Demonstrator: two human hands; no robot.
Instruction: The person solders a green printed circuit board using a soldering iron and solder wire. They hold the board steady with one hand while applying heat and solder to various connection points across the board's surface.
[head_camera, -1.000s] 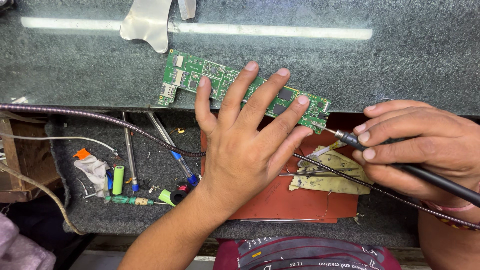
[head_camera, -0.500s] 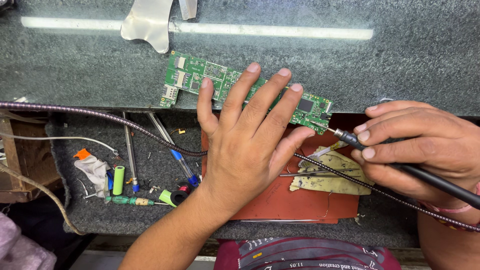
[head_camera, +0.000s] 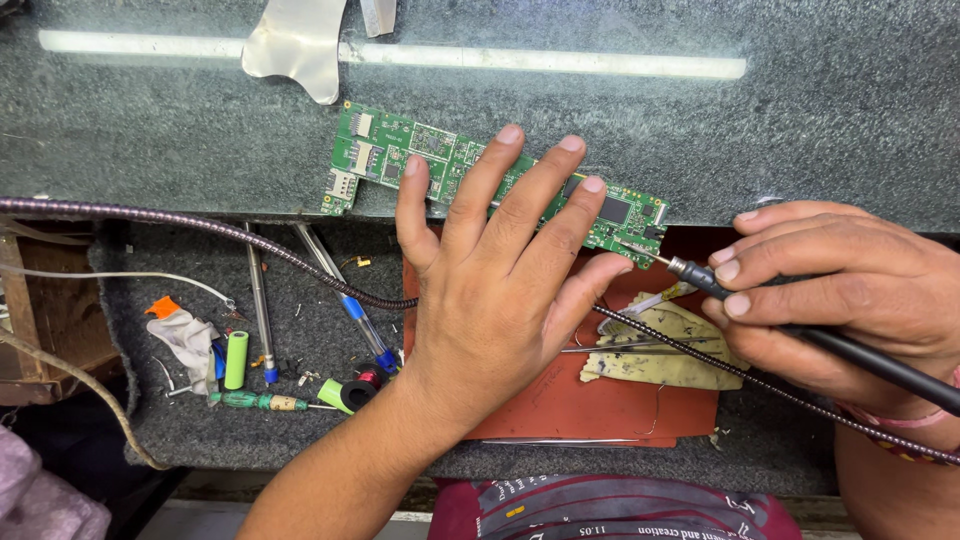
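Nearest to us, at the front edge of the bench, lies a red mat (head_camera: 590, 405), and on it a stained yellow cloth (head_camera: 660, 355) with a pair of tweezers (head_camera: 640, 348) laid across it. To the left, on the grey felt (head_camera: 200, 440), sit a green battery (head_camera: 236, 359), a small screwdriver (head_camera: 262, 402) and a blue-tipped tool (head_camera: 358, 318). A braided metal hose (head_camera: 190, 226) runs across from the left edge and passes under our left wrist.

Our left hand (head_camera: 490, 290) lies flat with the fingers (head_camera: 545, 190) spread and released, pressing down on the green circuit board (head_camera: 480, 170). The board rests tilted on the dark stone counter (head_camera: 800, 120), its near edge at the lip above the mat.

Our right hand (head_camera: 830, 290) is clenched around a black soldering iron (head_camera: 800, 330), gripped like a pen, with the tip touching the right end of the board, just beside our left little finger.

Farther back on the counter lies a piece of pale sheet material (head_camera: 295, 45).
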